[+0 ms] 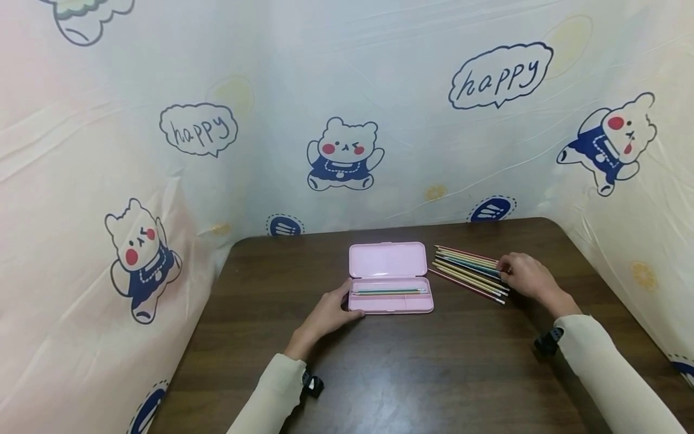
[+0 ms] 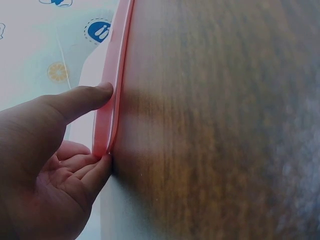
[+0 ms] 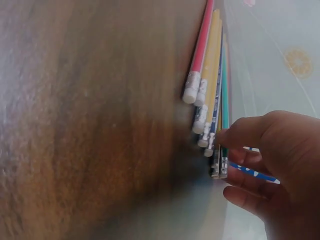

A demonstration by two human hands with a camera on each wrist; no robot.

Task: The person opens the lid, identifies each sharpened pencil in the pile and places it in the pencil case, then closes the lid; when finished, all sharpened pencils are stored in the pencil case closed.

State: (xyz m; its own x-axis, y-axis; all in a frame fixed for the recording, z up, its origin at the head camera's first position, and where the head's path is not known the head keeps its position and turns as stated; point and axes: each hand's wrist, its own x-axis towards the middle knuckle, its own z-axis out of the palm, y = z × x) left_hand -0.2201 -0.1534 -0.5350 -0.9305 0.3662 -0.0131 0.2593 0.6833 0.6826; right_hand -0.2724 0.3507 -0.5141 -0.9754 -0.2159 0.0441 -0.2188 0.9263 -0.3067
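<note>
A pink pencil case lies with its lid folded back, a few pencils inside its upper compartment. At its left end, my left hand grips the corner; in the left wrist view the thumb presses the near wall and the fingertips bear on the end. To the case's right, several pencils in red, yellow, blue and green lie fanned on the table. My right hand is at their eraser ends. Seen from the right wrist, thumb and fingers pinch a green pencil at the row's far side.
The dark wooden table has a far edge just behind the case and pencils. Pale cloth printed with bears and "happy" bubbles hangs behind it and along both sides. Each sleeved wrist carries a small black camera.
</note>
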